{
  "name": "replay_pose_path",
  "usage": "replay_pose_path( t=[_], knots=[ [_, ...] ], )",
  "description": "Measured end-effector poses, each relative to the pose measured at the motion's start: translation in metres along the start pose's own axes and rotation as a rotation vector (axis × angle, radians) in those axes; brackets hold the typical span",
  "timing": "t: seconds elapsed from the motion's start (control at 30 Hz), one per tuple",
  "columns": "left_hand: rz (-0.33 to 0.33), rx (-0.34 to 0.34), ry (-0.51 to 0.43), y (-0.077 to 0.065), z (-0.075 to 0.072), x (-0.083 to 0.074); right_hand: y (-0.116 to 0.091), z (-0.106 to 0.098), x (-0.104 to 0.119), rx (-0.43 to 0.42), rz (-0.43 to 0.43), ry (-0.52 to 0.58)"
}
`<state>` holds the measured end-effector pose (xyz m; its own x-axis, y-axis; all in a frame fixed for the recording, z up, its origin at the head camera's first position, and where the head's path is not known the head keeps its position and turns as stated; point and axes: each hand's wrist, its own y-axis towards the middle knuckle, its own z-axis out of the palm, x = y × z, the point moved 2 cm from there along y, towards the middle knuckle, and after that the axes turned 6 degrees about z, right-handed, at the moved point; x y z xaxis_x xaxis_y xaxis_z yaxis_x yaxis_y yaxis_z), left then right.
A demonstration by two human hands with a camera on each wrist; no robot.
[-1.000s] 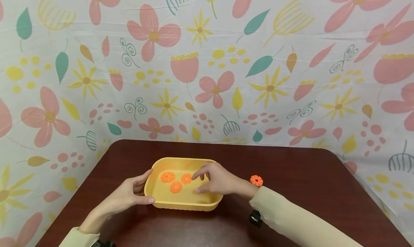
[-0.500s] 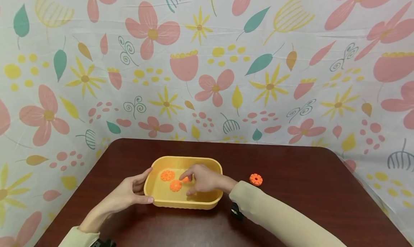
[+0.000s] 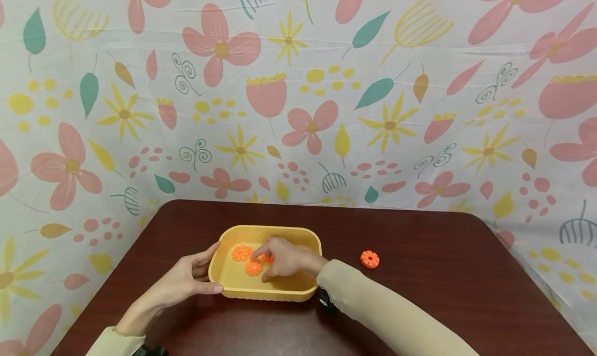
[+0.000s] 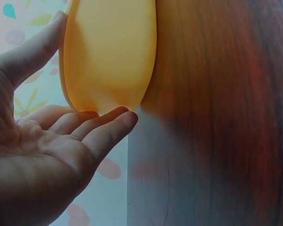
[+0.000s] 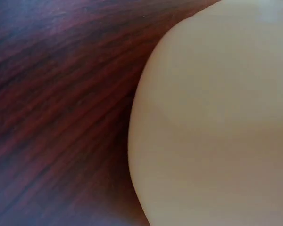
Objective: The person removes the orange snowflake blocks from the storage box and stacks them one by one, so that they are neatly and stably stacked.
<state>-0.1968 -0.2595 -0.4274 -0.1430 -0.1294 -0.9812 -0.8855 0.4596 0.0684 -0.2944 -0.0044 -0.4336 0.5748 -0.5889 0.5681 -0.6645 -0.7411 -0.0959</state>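
My left hand (image 3: 179,278) holds the left end of a yellow plastic tray (image 3: 266,295), thumb at the front corner and fingers toward the back. The left wrist view shows the same hand (image 4: 52,141) with thumb and fingertips against the tray (image 4: 113,56). Inside the tray are several orange notched discs. One disc (image 3: 254,268) lies at the front, others overlap (image 3: 241,253) at the left, and another (image 3: 268,258) is partly covered by my right hand (image 3: 285,257). That hand reaches in over the right wall, index finger and thumb apart beside the front disc.
More orange notched discs (image 3: 370,259), seemingly stacked, sit on the dark brown table (image 3: 420,273) to the right of the tray. A flower-printed cloth (image 3: 298,112) hangs behind the table. In the right wrist view, a smooth pale curved surface (image 5: 212,117) hides the right hand.
My right hand has moved leftward and deeper into the tray, covering part of one disc. The left hand and the tray stay nearly where they were.
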Motion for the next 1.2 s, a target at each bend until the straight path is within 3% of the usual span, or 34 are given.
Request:
replay_pose_path(
  t=[0.63, 1.2],
  knots=[
    [0.007, 0.004, -0.016, 0.0004, 0.0008, 0.0013, -0.0009, 0.0025, -0.0039, 0.007, 0.064, -0.003],
    [-0.013, -0.009, -0.019, -0.0004, 0.0, -0.0009, 0.0007, 0.002, -0.0045, -0.017, 0.036, 0.074]
  ],
)
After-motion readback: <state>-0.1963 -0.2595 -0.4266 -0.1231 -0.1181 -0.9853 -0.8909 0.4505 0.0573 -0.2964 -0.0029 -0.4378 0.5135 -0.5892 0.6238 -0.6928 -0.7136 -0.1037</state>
